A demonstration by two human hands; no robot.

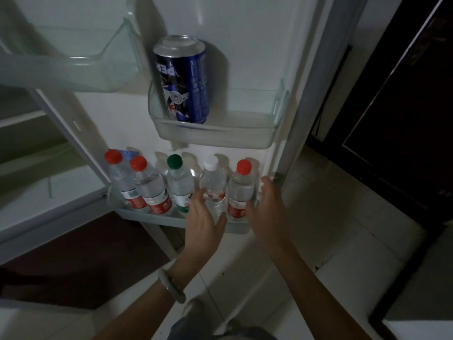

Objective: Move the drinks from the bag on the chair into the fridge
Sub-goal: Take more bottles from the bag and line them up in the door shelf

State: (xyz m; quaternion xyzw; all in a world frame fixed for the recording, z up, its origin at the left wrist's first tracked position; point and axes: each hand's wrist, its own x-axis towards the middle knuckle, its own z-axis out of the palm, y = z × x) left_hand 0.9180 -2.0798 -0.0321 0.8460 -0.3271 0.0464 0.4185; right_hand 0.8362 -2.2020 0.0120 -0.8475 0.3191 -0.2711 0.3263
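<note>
Left wrist: we wear a pale bangle (pixel 171 285).
Left hand (pixel 203 217): fingers spread, cupped against the near side of the white-capped bottle (pixel 212 185); we cannot tell whether it truly grips.
Right hand (pixel 266 212): fingers loosely spread, laid along the right side of the red-capped bottle (pixel 241 190), not closed round it.
Lower door shelf (pixel 152 218): we count five water bottles upright in a row, among them two more red-capped and one green-capped bottle (pixel 179 185).
Upper door shelf (pixel 220 136): one blue can (pixel 182 79), standing at its left end.
Fridge door (pixel 245 33): open, white inside.
</note>
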